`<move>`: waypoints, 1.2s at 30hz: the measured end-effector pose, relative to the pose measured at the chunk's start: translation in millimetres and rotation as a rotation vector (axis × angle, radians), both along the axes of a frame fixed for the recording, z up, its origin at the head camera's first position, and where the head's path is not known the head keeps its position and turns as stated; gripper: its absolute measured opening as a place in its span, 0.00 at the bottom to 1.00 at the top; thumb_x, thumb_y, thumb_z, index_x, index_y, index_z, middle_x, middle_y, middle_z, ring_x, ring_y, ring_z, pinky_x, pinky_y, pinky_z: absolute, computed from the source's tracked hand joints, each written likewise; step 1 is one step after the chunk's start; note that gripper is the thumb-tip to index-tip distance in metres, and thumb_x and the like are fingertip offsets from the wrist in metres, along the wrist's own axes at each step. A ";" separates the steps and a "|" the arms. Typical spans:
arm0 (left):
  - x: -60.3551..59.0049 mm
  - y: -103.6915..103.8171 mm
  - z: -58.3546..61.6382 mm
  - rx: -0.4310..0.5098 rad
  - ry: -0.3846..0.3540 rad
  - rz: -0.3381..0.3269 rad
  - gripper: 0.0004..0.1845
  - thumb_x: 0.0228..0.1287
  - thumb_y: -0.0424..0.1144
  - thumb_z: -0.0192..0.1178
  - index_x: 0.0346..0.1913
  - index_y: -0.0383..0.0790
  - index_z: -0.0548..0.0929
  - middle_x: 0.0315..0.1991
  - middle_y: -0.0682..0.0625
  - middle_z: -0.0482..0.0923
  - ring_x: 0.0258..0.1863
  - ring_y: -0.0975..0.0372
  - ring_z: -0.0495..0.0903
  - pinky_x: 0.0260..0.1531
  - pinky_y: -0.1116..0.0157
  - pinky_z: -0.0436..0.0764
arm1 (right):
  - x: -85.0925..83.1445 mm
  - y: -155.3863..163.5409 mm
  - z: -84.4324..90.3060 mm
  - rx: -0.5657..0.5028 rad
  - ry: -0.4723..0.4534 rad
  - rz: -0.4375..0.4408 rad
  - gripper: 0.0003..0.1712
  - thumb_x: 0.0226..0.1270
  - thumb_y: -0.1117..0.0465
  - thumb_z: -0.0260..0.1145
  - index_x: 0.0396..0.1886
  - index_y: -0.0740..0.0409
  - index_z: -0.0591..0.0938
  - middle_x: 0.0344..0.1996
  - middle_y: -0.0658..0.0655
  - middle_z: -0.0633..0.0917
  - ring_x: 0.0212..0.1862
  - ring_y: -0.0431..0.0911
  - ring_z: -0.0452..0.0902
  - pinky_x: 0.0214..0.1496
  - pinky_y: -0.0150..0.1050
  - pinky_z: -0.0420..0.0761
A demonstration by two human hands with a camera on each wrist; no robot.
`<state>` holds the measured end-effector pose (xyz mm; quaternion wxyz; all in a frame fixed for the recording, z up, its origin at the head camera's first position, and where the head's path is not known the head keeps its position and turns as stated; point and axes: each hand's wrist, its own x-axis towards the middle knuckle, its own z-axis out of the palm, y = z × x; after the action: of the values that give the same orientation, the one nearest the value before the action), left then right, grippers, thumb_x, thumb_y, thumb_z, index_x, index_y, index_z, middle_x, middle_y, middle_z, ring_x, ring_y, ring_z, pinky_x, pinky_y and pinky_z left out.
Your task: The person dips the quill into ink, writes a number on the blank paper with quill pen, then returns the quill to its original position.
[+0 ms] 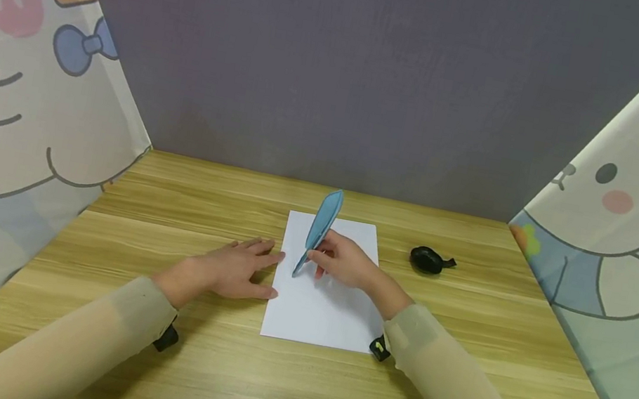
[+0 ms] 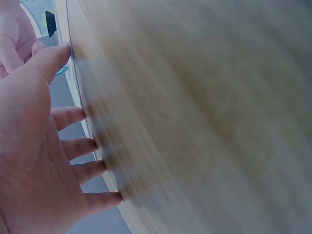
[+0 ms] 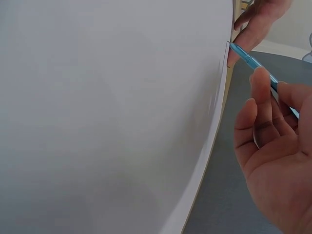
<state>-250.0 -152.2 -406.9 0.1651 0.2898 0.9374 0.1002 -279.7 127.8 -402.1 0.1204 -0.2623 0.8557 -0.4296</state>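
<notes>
A blue feather-shaped pen (image 1: 325, 218) is pinched between the thumb and fingers of my right hand (image 1: 350, 262). Its narrow tip points down at the white sheet of paper (image 1: 325, 314), and in the right wrist view the pen (image 3: 251, 60) meets the paper's surface or nearly so. My left hand (image 1: 243, 269) lies with fingers spread at the sheet's left edge, thumb and index fingertip at the paper. From the left wrist view, the fingertips of that hand (image 2: 34, 146) rest on the tabletop.
A small black rounded object with a short tail (image 1: 427, 260) lies right of the paper on the wooden table (image 1: 217, 196). A grey panel (image 1: 342, 68) closes off the back. Cartoon-printed cloths (image 1: 613, 280) hang at both sides.
</notes>
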 end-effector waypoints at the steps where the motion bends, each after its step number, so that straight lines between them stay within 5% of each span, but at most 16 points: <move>1: 0.0 -0.1 -0.1 0.001 0.001 0.000 0.47 0.79 0.70 0.56 0.90 0.50 0.58 0.91 0.39 0.47 0.90 0.38 0.49 0.84 0.30 0.55 | 0.5 0.0 0.1 0.000 -0.002 0.000 0.10 0.85 0.61 0.64 0.57 0.62 0.81 0.46 0.64 0.92 0.33 0.46 0.88 0.39 0.38 0.85; 36: -0.9 -0.6 -2.1 0.006 0.008 0.000 0.48 0.79 0.71 0.56 0.90 0.50 0.58 0.91 0.40 0.47 0.90 0.38 0.49 0.84 0.30 0.55 | 18.4 6.6 -1.4 -0.004 -0.031 0.060 0.10 0.86 0.61 0.63 0.57 0.62 0.81 0.45 0.64 0.92 0.33 0.42 0.86 0.39 0.38 0.85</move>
<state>-250.9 -152.8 -409.0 0.1607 0.2907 0.9377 0.1019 -261.3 134.5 -403.5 0.1460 -0.2812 0.8447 -0.4314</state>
